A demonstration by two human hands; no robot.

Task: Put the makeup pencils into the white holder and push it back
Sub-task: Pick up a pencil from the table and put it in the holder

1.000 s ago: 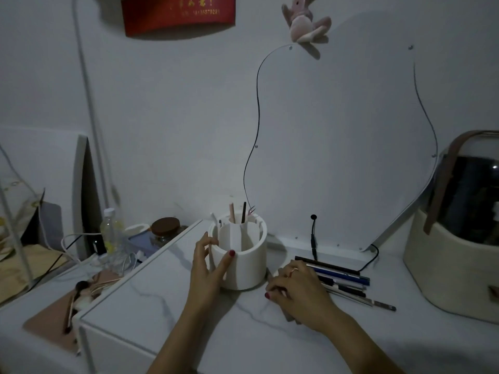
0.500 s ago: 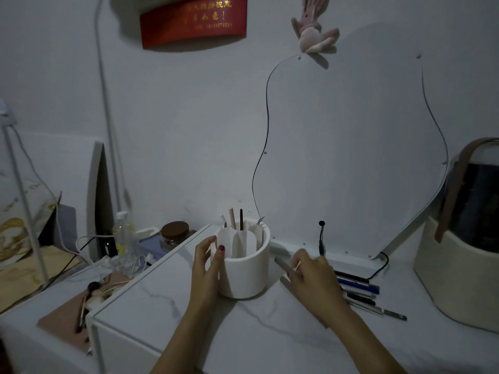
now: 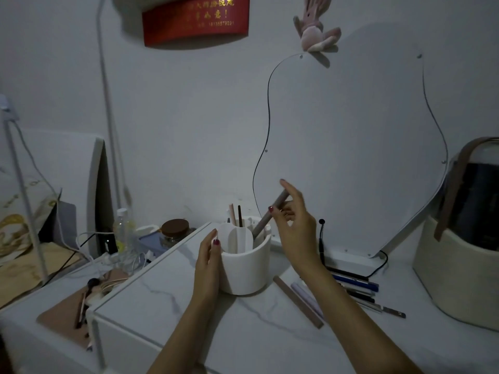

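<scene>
A round white holder with inner dividers stands on the marble-patterned table top. My left hand grips its left wall. My right hand hovers over the holder's right side, pinching a grey-brown makeup pencil that tilts with its lower end inside the holder. Two thin pencils stand at the holder's back. More makeup pencils lie on the table to the right: a brown one, a pale lilac one, and several dark ones behind my right forearm.
A wavy-edged mirror leans on the wall behind the holder, a black cable at its foot. A cream basket with a dark lidded pot stands at the right. A bottle, a brown-lidded jar and cables crowd the lower left shelf.
My right hand picked a pencil off the table, lifted it and brought it over the holder, its tip now inside. My left hand stayed on the holder. The camera tilted slightly.
</scene>
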